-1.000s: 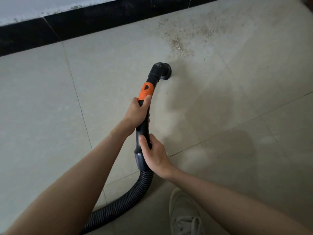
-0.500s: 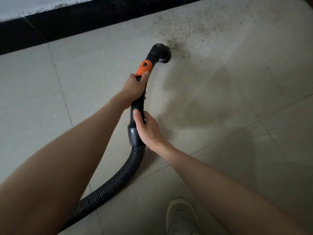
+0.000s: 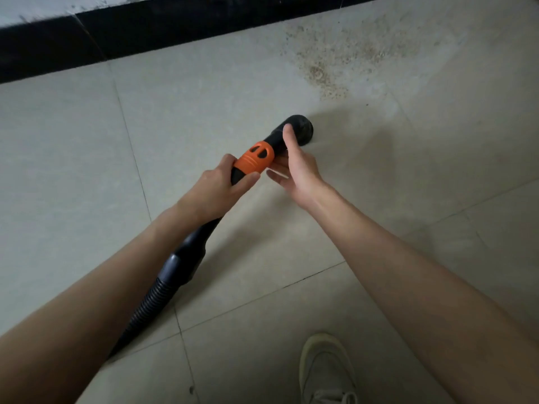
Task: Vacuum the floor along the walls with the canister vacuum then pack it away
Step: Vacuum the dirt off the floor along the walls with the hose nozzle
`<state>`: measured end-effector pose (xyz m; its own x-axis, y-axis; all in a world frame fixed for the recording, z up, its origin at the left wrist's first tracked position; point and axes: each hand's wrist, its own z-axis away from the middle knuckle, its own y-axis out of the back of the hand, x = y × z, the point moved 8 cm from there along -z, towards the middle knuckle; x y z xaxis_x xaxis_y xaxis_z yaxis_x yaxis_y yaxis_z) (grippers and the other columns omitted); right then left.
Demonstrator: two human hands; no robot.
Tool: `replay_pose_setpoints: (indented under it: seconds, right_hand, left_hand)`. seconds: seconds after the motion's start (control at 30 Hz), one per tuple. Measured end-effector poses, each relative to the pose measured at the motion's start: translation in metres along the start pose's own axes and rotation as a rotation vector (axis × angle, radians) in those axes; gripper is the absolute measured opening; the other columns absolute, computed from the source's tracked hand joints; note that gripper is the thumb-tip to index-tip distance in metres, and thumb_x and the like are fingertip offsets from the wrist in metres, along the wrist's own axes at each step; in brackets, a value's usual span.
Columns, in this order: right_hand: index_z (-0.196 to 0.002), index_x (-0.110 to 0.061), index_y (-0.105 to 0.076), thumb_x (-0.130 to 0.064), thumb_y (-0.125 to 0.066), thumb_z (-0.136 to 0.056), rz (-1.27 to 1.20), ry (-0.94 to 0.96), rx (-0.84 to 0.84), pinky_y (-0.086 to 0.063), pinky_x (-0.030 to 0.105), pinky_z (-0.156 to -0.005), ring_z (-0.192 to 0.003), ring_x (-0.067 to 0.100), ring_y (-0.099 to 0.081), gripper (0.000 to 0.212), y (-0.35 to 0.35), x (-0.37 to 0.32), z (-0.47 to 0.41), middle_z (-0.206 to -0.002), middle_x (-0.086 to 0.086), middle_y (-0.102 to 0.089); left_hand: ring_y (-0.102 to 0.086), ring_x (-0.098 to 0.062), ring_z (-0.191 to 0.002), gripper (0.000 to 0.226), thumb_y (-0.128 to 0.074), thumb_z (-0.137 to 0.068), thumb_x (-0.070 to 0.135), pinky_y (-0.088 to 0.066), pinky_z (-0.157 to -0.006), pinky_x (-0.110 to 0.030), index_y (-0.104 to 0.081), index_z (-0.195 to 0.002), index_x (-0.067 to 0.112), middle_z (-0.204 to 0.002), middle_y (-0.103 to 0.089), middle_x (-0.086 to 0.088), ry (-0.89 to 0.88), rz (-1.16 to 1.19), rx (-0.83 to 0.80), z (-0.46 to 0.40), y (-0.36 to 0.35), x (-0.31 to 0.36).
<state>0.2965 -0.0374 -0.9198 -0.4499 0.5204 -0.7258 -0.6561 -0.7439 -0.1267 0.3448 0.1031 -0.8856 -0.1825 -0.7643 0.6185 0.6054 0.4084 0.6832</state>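
1. The black baseboard (image 3: 145, 33) is running along the far edge of the floor (image 3: 73, 170) – the vacuuming step is under way, packing away not yet begun.
2. The ribbed hose (image 3: 145, 304) is rising from the near left to the handle.
3. The left hand (image 3: 215, 191) is gripping the handle just below the orange sleeve (image 3: 255, 158), fingers curled round it.
4. The right hand (image 3: 297, 167) is lying against the black nozzle (image 3: 300, 126), thumb on top, fingers loosely cupping the neck.
5. The crumb patch (image 3: 326, 68) is lying far right, apart from the nozzle – next, I judge, the nozzle needs pushing into it.
6. A pale shoe (image 3: 323, 371) is standing near right.
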Motion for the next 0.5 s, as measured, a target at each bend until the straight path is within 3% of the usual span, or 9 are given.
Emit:
replay_pose_setpoints:
  seconds: [0.13,0.23,0.3,0.5]
  right_hand:
    - [-0.096,-0.009,-0.062,-0.042,-0.070,-0.086,-0.006,-0.055,0.014,-0.052,0.025,-0.058,-0.069,0.015,-0.065,0.036,-0.006,0.017,0.010,-0.079,0.004,-0.067]
    - [-0.089,-0.008,-0.061,-0.029,-0.069,-0.089,-0.104,-0.063,-0.001,-0.054,0.026,-0.056,-0.063,0.015,-0.065,0.023,0.006,0.035,0.020,-0.075,0.005,-0.065]
    - [-0.090,-0.007,-0.061,-0.026,-0.066,-0.091,-0.150,-0.061,0.017,-0.054,0.027,-0.058,-0.064,0.016,-0.065,0.020,0.019,0.044,0.025,-0.073,0.006,-0.065]
    - [-0.109,-0.004,-0.057,-0.029,-0.057,-0.097,-0.207,-0.097,0.092,-0.049,0.029,-0.064,-0.068,0.018,-0.059,0.027,0.043,0.061,0.032,-0.075,0.006,-0.057]
  left_hand:
    - [-0.050,-0.009,-0.054,0.031,-0.052,-0.092,0.044,-0.034,-0.045,-0.014,-0.040,-0.102,0.018,-0.063,-0.050,0.003,-0.050,0.005,0.038,0.030,-0.003,-0.008]
    - [-0.049,-0.010,-0.052,0.036,-0.053,-0.090,0.046,-0.034,-0.044,-0.016,-0.041,-0.106,0.016,-0.060,-0.048,0.003,-0.118,-0.006,0.012,0.050,-0.014,-0.007]
    - [-0.048,-0.009,-0.051,0.041,-0.051,-0.088,0.049,-0.036,-0.046,-0.025,-0.039,-0.107,0.015,-0.059,-0.047,0.005,-0.155,-0.036,-0.007,0.059,-0.025,-0.003]
    - [-0.045,-0.012,-0.050,0.034,-0.048,-0.093,0.045,-0.030,-0.047,-0.029,-0.031,-0.096,0.016,-0.061,-0.044,0.007,-0.229,-0.047,-0.098,0.069,-0.056,0.010]
